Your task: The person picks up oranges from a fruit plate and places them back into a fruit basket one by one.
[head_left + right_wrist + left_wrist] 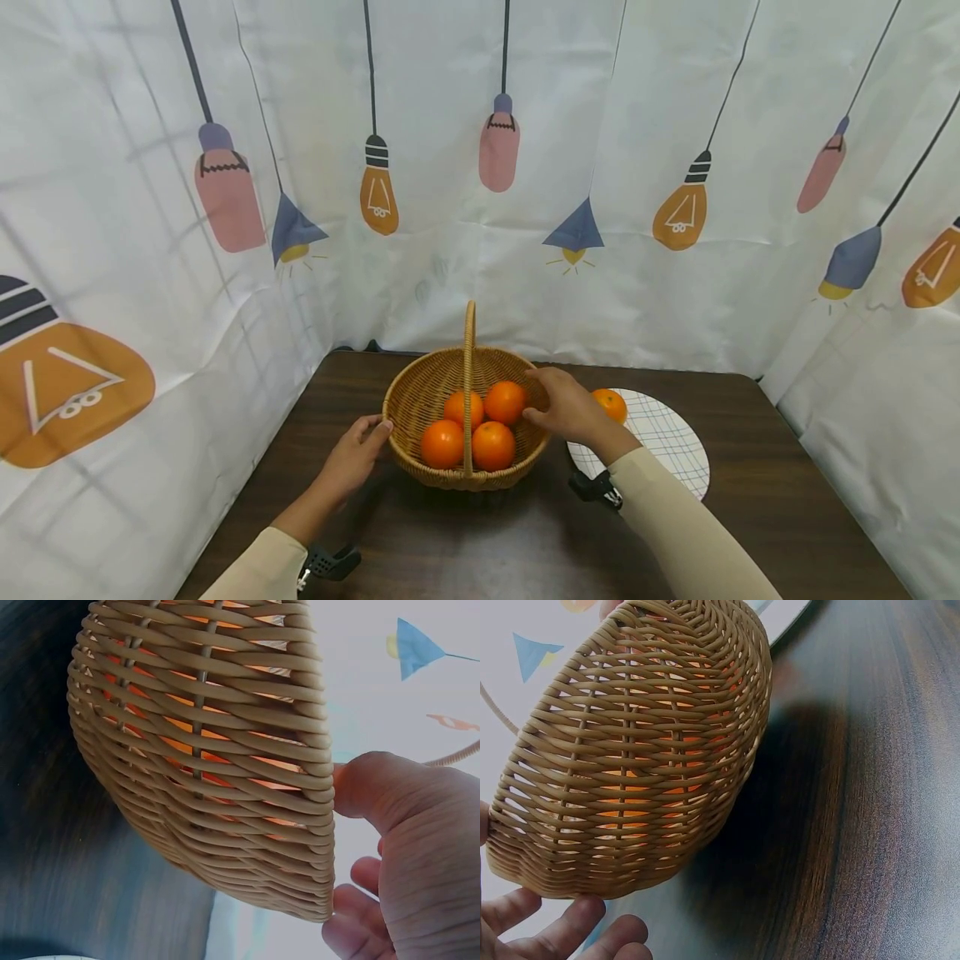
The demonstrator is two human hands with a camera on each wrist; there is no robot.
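Observation:
A wicker basket [416,404] with a tall arched handle [468,367] stands over the middle of the table, and several oranges [493,447] lie inside it. At its left rim, my left hand [352,457] grips with the thumb on the edge; the left wrist view shows fingertips [581,915] against the woven side. My right hand [566,404] holds the right rim, its thumb on the inner side. In the right wrist view the right thumb [367,787] meets the rim, while the other fingers are partly hidden. Orange shows through the weave in both wrist views.
Right of the basket, a white plate [671,442] with a line pattern bears one orange [611,406], partly hidden behind the right forearm. The dark wooden table [780,492] ends at a white curtain [450,275] printed with lamps. Dark straps [330,562] sit at both wrists.

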